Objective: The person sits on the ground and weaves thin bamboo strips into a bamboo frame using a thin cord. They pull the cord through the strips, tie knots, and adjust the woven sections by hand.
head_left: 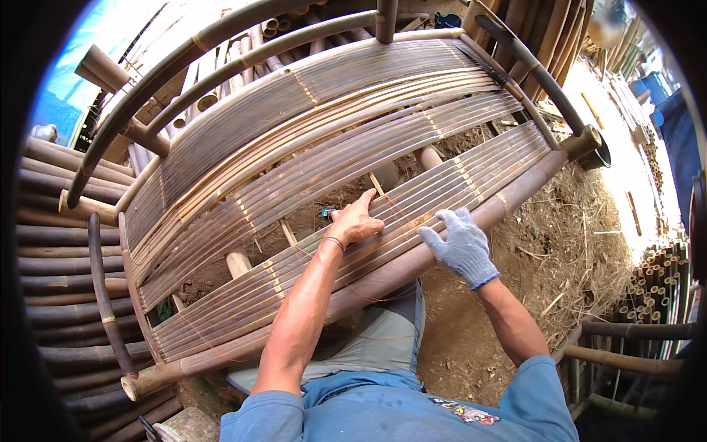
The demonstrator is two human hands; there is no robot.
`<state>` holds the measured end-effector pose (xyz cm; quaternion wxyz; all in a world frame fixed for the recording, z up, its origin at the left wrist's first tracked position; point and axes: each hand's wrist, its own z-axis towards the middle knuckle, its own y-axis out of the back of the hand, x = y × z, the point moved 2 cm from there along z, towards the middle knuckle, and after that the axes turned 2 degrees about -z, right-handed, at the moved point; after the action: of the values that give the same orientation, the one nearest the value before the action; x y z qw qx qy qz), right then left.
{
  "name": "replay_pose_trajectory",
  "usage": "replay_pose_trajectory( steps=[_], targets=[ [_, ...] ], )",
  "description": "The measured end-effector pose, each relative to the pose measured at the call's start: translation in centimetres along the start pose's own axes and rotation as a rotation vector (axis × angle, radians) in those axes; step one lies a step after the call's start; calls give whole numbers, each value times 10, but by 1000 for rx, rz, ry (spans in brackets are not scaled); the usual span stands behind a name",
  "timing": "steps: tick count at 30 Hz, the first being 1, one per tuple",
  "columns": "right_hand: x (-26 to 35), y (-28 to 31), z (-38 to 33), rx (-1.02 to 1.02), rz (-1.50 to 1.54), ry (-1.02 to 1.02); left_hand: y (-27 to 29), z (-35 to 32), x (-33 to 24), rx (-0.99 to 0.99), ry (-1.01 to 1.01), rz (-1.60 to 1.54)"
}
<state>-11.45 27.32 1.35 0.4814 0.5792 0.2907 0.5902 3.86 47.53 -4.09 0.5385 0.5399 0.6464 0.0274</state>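
In front of me lies a curved bamboo bench frame, its seat made of strips of split bamboo slats (pixel 412 202) bound with pale lashings. My bare left hand (pixel 356 221) is over the near slat strip, index finger stretched toward a short light stick (pixel 377 183) and thumb apart. Its other fingers are partly hidden. A small blue object (pixel 327 213) shows beside that hand; its kind is unclear. My right hand (pixel 462 249), in a grey knit glove, rests with fingers spread over the slats and the thick front pole (pixel 383 278). Thin reddish wire (pixel 305 254) trails across the slats.
Curved bamboo rails (pixel 243 62) rise along the bench's far side. Stacked dark poles (pixel 70 272) lie at left. Cut bamboo ends (pixel 652 287) and another bamboo frame (pixel 626 353) stand at right. Straw-littered dirt ground (pixel 530 295) lies beside the bench. A blue tarp (pixel 62 103) hangs at far left.
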Motion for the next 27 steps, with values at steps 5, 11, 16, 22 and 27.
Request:
replay_pose_trajectory(
  steps=[5, 11, 16, 22, 27],
  targets=[
    [30, -27, -4, 43, -359, 79, 0, 3, -1, 71, 10, -44],
    [19, -21, -3, 530, 199, 40, 1, 2, -1, 71, -5, 0],
    [12, 20, 26, 1007, 638, -454, -3, 1, -1, 38, -3, 22],
    [28, 42, 103, 819, 689, -231, -3, 2, -2, 35, 3, 66],
    [29, 50, 136, 295, 732, -66, -3, 3, -3, 41, 14, 54]
  ],
)
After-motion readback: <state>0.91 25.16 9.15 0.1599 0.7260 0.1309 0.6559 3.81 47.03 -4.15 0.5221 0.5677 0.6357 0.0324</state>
